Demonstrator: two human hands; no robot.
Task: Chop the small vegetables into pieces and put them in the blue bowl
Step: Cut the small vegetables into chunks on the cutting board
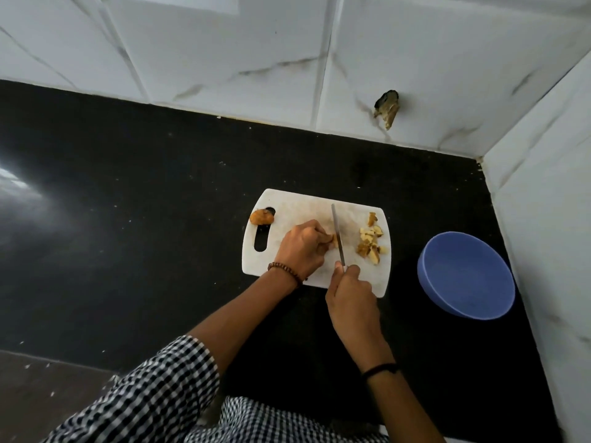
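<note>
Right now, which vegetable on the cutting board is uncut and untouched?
The orange vegetable at the board's left edge, by the handle slot. The left hand holds a second vegetable under the knife; chopped pieces lie at the right.

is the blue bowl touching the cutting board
Apart. The head view shows a strip of black counter between the bowl and the board.

One cutting board (297, 203), one knife (337, 231), one blue bowl (463, 276) at the board's three o'clock, two hands, left hand (300, 247), right hand (351, 292) — one whole vegetable (261, 216) at nine o'clock, one part-cut vegetable (331, 240), one heap of chopped pieces (371, 241)
</note>
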